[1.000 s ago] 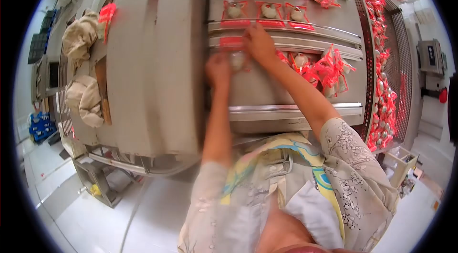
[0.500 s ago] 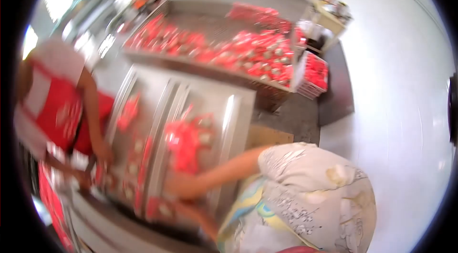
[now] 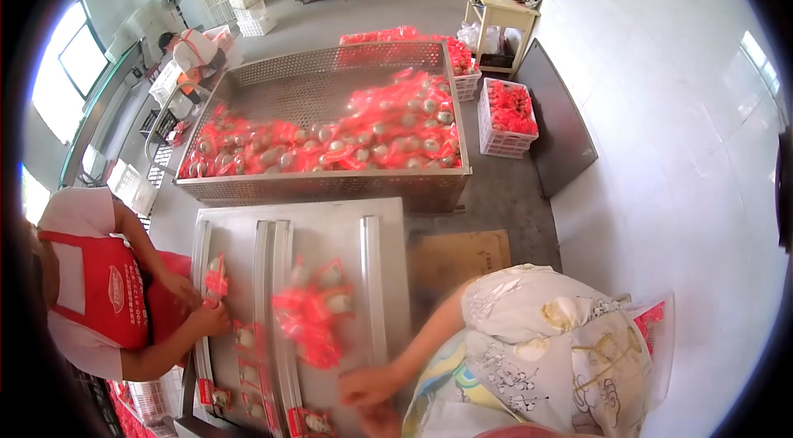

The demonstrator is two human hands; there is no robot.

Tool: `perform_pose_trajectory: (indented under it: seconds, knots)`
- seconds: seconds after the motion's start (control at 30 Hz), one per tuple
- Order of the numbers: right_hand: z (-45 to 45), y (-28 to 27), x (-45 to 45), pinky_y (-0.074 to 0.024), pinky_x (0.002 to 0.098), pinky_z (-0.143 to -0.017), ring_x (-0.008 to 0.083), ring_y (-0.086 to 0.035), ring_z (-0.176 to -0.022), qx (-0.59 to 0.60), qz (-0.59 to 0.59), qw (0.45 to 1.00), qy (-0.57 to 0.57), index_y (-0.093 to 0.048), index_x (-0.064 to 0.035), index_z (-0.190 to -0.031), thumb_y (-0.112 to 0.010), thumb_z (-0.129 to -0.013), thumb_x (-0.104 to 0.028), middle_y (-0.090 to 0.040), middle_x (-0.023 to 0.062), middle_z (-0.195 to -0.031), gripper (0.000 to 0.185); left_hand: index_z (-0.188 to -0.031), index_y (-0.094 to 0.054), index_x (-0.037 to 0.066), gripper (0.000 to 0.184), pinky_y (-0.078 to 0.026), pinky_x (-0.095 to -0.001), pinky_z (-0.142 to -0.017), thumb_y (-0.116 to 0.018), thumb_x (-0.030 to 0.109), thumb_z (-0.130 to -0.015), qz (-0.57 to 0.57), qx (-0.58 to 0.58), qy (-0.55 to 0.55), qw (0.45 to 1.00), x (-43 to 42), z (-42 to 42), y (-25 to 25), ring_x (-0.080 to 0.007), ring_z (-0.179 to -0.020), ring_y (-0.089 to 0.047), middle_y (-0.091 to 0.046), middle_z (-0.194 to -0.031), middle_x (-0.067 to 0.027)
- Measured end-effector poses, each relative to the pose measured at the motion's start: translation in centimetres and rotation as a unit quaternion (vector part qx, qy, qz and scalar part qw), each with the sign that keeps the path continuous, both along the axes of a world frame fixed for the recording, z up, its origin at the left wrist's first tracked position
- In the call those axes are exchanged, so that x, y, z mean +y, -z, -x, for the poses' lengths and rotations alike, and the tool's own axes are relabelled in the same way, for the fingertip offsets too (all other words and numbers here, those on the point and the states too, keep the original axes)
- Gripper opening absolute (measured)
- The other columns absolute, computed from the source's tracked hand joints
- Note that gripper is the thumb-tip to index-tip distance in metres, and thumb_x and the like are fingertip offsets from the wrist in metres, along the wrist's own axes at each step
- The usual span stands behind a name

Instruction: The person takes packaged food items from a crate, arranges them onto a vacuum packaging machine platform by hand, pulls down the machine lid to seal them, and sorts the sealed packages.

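My right hand (image 3: pixel 368 388) hovers over or rests on the near right of the steel machine bed (image 3: pixel 340 223), its fingers curled in. Whether they hold anything is hidden. Just below it, my left hand (image 3: pixel 380 421) is partly cut off by the frame's bottom edge, its fingers unclear. A loose heap of red-and-clear packets (image 3: pixel 310 314) with round, egg-like contents lies on the bed beyond my hands. To the left of my hands, a single packet (image 3: pixel 312 421) lies across a metal bar. Several more packets (image 3: pixel 248 373) lie along the left strip.
A co-worker in a red apron (image 3: pixel 116 285) has both hands at the bed's left side. A perforated steel bin (image 3: pixel 330 182) of red packets stands behind. White crates (image 3: pixel 505 143) of packets and a small table (image 3: pixel 504 4) stand right. Cardboard (image 3: pixel 462 252) lies on the floor.
The view has shifted and sharpened. My hands have drawn back from the near side of the packet heap toward my body. The co-worker's hands now work at a packet farther up the left strip.
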State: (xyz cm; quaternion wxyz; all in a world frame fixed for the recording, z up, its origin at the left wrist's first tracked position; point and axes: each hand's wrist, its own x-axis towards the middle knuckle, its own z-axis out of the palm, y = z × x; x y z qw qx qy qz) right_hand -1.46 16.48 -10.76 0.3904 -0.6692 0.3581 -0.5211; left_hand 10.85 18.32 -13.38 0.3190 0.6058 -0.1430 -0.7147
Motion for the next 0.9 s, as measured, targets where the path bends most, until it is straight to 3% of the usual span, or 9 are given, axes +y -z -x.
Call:
perform_pose_trajectory:
  seconds: [0.1, 0.2, 0.3, 0.4, 0.5, 0.8, 0.9]
  knots:
    - [0.4, -1.3, 1.2, -0.0444, 0.0345, -0.056, 0.0185, -0.057, -0.065, -0.152, -0.225, 0.961, -0.043, -0.057, -0.002, -0.078, -0.061, -0.084, -0.028, -0.059, 0.0068, -0.073, 0.027, -0.128, -0.05, -0.001, 0.042, -0.047, -0.0298, -0.082, -0.049, 0.028, -0.097, -0.001, -0.014, 0.009, 1.0, 0.7, -0.7, -0.2, -0.019, -0.099, -0.056, -0.058, -0.116, -0.0085]
    - [0.1, 3.0, -1.0, -0.0468, 0.0337, -0.052, 0.0173, -0.059, -0.059, -0.092, -0.292, 0.946, -0.106, -0.061, -0.0005, -0.072, -0.066, -0.082, -0.034, -0.063, 0.0065, -0.068, 0.035, -0.127, -0.05, -0.001, 0.042, -0.047, -0.0295, -0.082, -0.05, 0.028, -0.097, 0.001, -0.028, 0.007, 1.0, 1.2, -1.2, -0.7, -0.0188, -0.099, -0.056, -0.058, -0.116, -0.0086]
    - [0.8, 2.0, -1.1, -0.0485, 0.0332, -0.05, 0.0181, -0.06, -0.056, -0.096, -0.459, 0.876, -0.114, -0.063, -0.0019, -0.066, -0.067, -0.079, -0.038, -0.062, 0.0066, -0.062, 0.038, -0.127, -0.051, -0.001, 0.042, -0.047, -0.0292, -0.083, -0.051, 0.027, -0.096, -0.009, -0.037, 0.008, 0.999, 1.3, -1.3, -1.1, -0.0186, -0.1, -0.056, -0.059, -0.116, -0.0086]
    - [2.5, -0.7, -1.4, -0.0513, 0.0361, -0.056, 0.016, -0.063, -0.063, -0.017, -0.502, 0.854, -0.135, -0.065, -0.0028, -0.072, -0.069, -0.077, -0.042, -0.062, 0.0058, -0.065, 0.04, -0.127, -0.051, -0.001, 0.041, -0.047, -0.0289, -0.083, -0.052, 0.027, -0.096, -0.01, -0.045, 0.006, 0.999, 2.0, -2.2, -1.4, -0.0184, -0.1, -0.057, -0.059, -0.116, -0.0087]
    - [2.4, 1.2, -2.1, -0.05, 0.0336, -0.055, 0.0152, -0.06, -0.061, 0.021, -0.447, 0.872, -0.197, -0.067, -0.0051, -0.079, -0.067, -0.079, -0.044, -0.063, 0.0057, -0.07, 0.039, -0.126, -0.051, -0.001, 0.041, -0.047, -0.0286, -0.083, -0.053, 0.026, -0.096, -0.015, -0.048, 0.007, 0.999, 2.5, -2.6, -1.7, -0.0182, -0.101, -0.057, -0.06, -0.115, -0.0087]
    - [3.4, 3.5, -6.4, -0.0483, 0.0322, -0.056, 0.0144, -0.055, -0.061, 0.163, -0.415, 0.836, -0.321, -0.067, -0.0078, -0.086, -0.066, -0.081, -0.047, -0.062, 0.0054, -0.075, 0.039, -0.125, -0.052, -0.001, 0.041, -0.047, -0.0278, -0.084, -0.056, 0.025, -0.094, -0.019, -0.061, 0.015, 0.998, 3.7, -3.6, -2.7, -0.0176, -0.102, -0.058, -0.061, -0.114, -0.0089]
    - [3.3, 4.3, -6.6, -0.0477, 0.0317, -0.056, 0.0142, -0.054, -0.061, 0.196, -0.427, 0.796, -0.381, -0.067, -0.0087, -0.089, -0.065, -0.082, -0.048, -0.062, 0.0052, -0.077, 0.04, -0.125, -0.052, -0.001, 0.041, -0.047, -0.0275, -0.085, -0.057, 0.024, -0.094, -0.022, -0.043, -0.005, 0.999, 4.8, -3.9, -4.7, -0.0174, -0.102, -0.058, -0.061, -0.114, -0.0089]
